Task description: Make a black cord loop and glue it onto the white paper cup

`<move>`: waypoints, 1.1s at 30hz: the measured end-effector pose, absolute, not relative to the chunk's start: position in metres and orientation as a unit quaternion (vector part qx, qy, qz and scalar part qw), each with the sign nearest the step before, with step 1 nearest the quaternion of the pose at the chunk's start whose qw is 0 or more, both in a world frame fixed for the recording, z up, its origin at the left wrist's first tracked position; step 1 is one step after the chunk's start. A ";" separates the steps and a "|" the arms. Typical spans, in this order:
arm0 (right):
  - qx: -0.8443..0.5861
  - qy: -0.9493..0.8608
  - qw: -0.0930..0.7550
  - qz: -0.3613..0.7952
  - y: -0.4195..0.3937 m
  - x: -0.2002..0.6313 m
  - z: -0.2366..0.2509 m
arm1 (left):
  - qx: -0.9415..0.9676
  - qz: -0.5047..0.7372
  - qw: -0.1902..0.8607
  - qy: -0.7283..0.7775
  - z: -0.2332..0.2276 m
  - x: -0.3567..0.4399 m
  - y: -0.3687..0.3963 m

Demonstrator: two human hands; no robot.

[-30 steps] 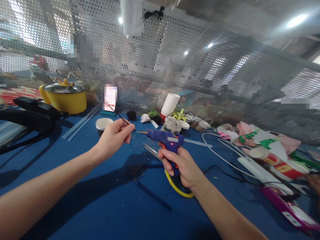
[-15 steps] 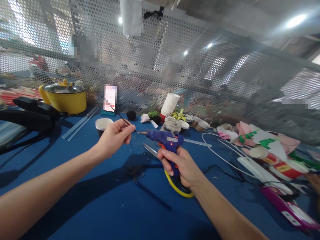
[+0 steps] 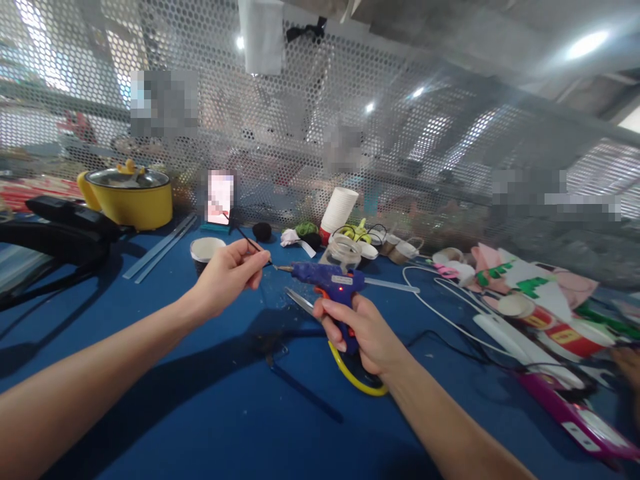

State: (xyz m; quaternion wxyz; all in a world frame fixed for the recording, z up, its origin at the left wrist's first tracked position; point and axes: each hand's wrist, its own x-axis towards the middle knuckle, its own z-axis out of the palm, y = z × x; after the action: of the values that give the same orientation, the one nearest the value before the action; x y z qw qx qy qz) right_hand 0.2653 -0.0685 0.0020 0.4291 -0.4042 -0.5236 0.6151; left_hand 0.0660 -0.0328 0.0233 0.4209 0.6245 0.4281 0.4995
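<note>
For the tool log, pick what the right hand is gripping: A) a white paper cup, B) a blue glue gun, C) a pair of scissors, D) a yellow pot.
B: the right hand is closed around the handle of the blue glue gun, whose nozzle points at the thin black stick pinched in the left hand; the scissors lie untouched on the blue table.

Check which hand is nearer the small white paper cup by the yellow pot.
Left. The left hand is just right of the paper cup; the right hand, gripping the glue gun, sits farther right.
</note>
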 end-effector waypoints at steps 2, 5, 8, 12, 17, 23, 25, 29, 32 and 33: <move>-0.408 -0.521 0.435 0.610 -0.068 0.265 0.002 | 0.625 0.501 0.416 0.430 0.024 0.066 -0.033; -0.407 -0.520 0.439 0.609 -0.069 0.265 0.002 | 0.626 0.497 0.416 0.434 0.023 0.066 -0.032; -0.402 -0.526 0.427 0.616 -0.068 0.265 0.001 | 0.627 0.490 0.422 0.434 0.021 0.065 -0.032; -0.406 -0.520 0.431 0.616 -0.067 0.266 0.000 | 0.632 0.489 0.421 0.429 0.020 0.064 -0.031; -0.399 -0.521 0.434 0.617 -0.067 0.266 0.001 | 0.638 0.482 0.417 0.431 0.021 0.065 -0.031; -0.405 -0.529 0.424 0.614 -0.069 0.264 0.002 | 0.637 0.477 0.423 0.432 0.022 0.065 -0.032; -0.407 -0.526 0.428 0.612 -0.070 0.263 0.003 | 0.638 0.474 0.423 0.435 0.022 0.065 -0.033; -0.410 -0.523 0.427 0.613 -0.070 0.262 0.003 | 0.641 0.470 0.419 0.439 0.023 0.065 -0.033; -0.409 -0.527 0.424 0.613 -0.069 0.262 0.002 | 0.642 0.467 0.416 0.443 0.024 0.065 -0.034; -0.409 -0.526 0.424 0.613 -0.069 0.262 0.002 | 0.642 0.466 0.416 0.444 0.024 0.065 -0.034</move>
State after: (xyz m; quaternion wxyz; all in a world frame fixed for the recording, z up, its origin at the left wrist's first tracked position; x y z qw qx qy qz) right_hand 0.2622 -0.0690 0.0015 0.4239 -0.4095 -0.5262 0.6130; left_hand 0.0645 -0.0341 0.0243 0.4157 0.6423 0.4439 0.4664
